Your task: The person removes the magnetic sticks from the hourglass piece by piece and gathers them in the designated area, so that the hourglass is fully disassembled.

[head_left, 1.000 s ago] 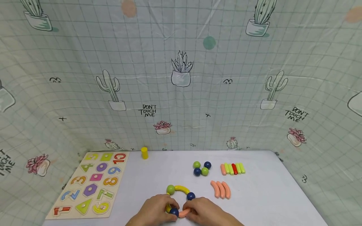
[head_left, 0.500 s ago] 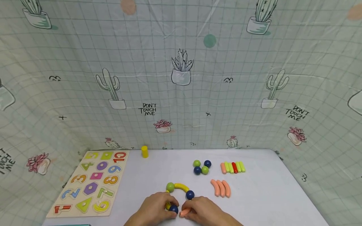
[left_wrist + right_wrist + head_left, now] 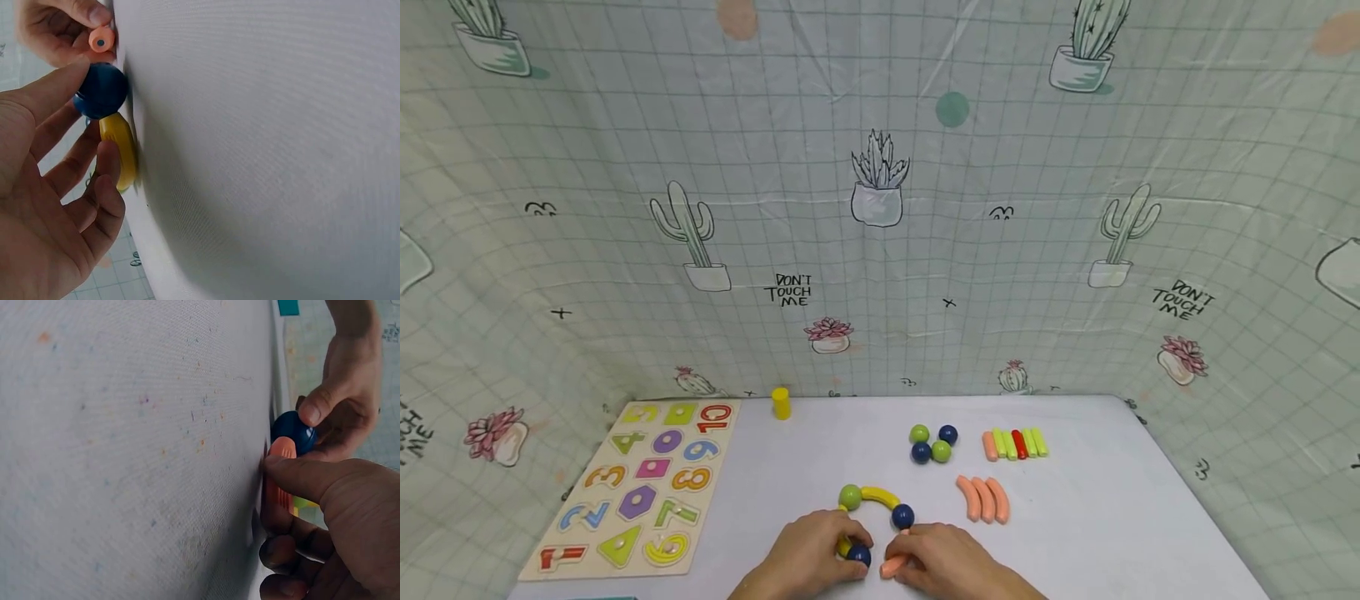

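Note:
In the head view, a part-ring of balls and curved pieces lies at the table's front. It has a green ball (image 3: 850,497), a yellow curved piece (image 3: 880,497) and a dark blue ball (image 3: 902,517). My left hand (image 3: 808,554) pinches another blue ball (image 3: 100,90) between thumb and finger. A second yellow piece (image 3: 119,150) joins that ball, partly behind my fingers. My right hand (image 3: 951,560) pinches a salmon-coloured curved piece (image 3: 281,469), whose round end with a dark dot faces the left wrist camera. A small gap separates it from the blue ball in the head view.
Behind the ring sit several green and blue balls (image 3: 941,452). To the right lie three salmon curved pieces (image 3: 982,500) and a row of short sticks (image 3: 1019,445). A number puzzle board (image 3: 625,500) takes the left side, and a yellow cylinder (image 3: 781,403) stands at the back edge.
A second ago the salmon piece's end met the blue ball in my left hand. My right hand has drawn it slightly right, leaving a gap. The left hand has stayed nearly in place.

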Tool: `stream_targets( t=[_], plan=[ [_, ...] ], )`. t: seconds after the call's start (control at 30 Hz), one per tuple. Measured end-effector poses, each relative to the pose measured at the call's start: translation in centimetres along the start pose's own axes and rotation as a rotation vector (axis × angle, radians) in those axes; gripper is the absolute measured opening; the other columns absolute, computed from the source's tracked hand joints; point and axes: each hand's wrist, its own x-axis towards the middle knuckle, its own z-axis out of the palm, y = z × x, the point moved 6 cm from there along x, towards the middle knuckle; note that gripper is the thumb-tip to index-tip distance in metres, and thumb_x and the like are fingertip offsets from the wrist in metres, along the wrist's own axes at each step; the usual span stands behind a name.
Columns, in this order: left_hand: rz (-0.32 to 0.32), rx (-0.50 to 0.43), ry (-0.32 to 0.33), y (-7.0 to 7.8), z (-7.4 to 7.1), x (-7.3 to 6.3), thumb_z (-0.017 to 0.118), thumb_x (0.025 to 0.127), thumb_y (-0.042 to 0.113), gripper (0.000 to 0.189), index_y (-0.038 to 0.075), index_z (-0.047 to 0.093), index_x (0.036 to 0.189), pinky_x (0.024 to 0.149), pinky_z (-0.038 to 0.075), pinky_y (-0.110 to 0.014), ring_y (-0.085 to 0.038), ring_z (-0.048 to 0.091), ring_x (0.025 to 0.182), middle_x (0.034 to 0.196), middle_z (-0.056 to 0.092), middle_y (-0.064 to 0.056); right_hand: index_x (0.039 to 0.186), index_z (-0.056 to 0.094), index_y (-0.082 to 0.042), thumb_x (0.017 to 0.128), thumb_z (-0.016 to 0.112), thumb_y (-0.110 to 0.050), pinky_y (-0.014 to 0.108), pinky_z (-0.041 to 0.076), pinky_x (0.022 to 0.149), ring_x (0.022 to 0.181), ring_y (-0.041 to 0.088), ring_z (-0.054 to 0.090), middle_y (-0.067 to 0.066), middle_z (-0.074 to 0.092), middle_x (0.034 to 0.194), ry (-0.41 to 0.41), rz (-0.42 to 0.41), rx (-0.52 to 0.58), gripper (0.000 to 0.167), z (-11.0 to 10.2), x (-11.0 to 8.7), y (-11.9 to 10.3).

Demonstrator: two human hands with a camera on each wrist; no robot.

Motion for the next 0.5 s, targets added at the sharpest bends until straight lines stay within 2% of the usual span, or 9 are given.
stream_targets(
  t=[0.23,0.5],
  plan=[
    [-0.014,0.011,-0.010,0.05,0.10,-0.09,0.086,0.079,0.035,0.024,0.031,0.077,0.100,0.075,0.049,-0.037,-0.006,0.052,0.076,0.088,0.065,0.016,0.117,0.071,-0.028,0.092,0.072,-0.041,0.020,0.043,0.062,0.068,-0.002,0.048,-0.022,0.055,0.082,-0.011,0.079,-0.011,0.028,0.03,-0.10,0.46],
    [-0.003,0.055,-0.014,-0.08,0.08,-0.14,0.090,0.074,0.031,0.033,0.030,0.076,0.104,0.080,0.052,-0.040,-0.004,0.054,0.080,0.092,0.066,0.016,0.119,0.070,-0.026,0.091,0.072,-0.042,0.019,0.041,0.060,0.066,-0.002,0.047,-0.020,0.051,0.079,0.006,0.082,-0.027,0.032,-0.18,-0.18,0.60]
  ],
)
